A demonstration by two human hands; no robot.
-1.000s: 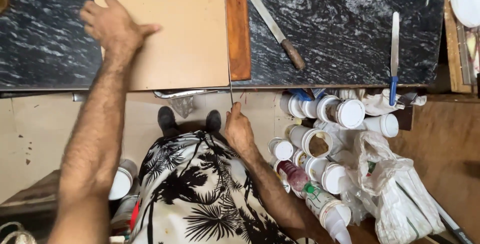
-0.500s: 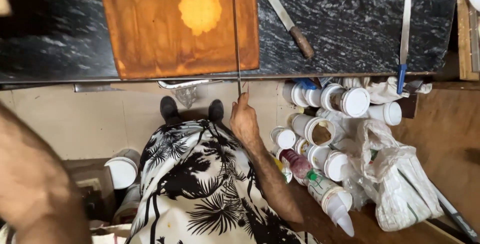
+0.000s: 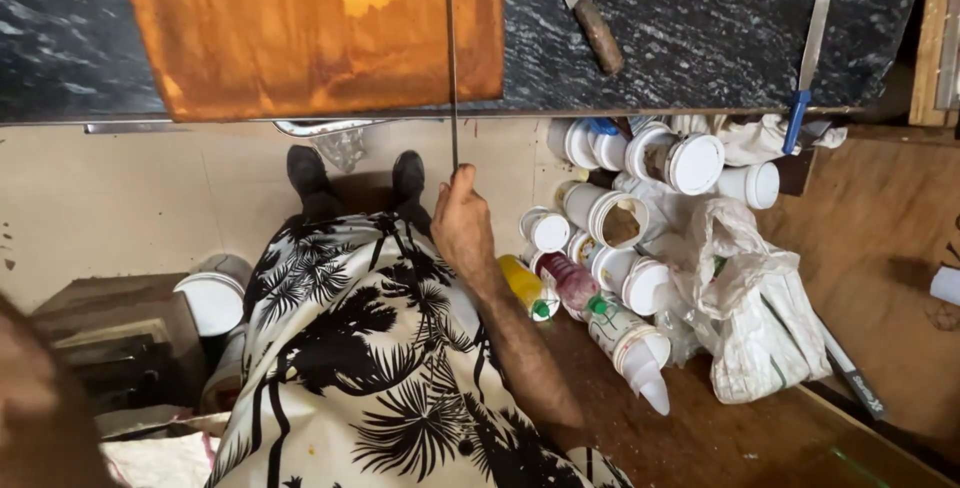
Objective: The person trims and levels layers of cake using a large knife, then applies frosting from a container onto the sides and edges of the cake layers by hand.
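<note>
Unchanged since half a second ago: right hand (image 3: 463, 223) fingers pinched on lower end of thin metal rod (image 3: 451, 58), rod running up across orange board (image 3: 300, 38) on tabletop (image 3: 720, 18). Left hand state cannot tell.

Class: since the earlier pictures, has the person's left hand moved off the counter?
Yes. The left hand left the wooden board on the black counter, dropping toward the body.

Thin metal rod (image 3: 451, 58), glossy orange-stained wooden board (image 3: 300, 28), polished dark stone counter (image 3: 720, 28)
</note>
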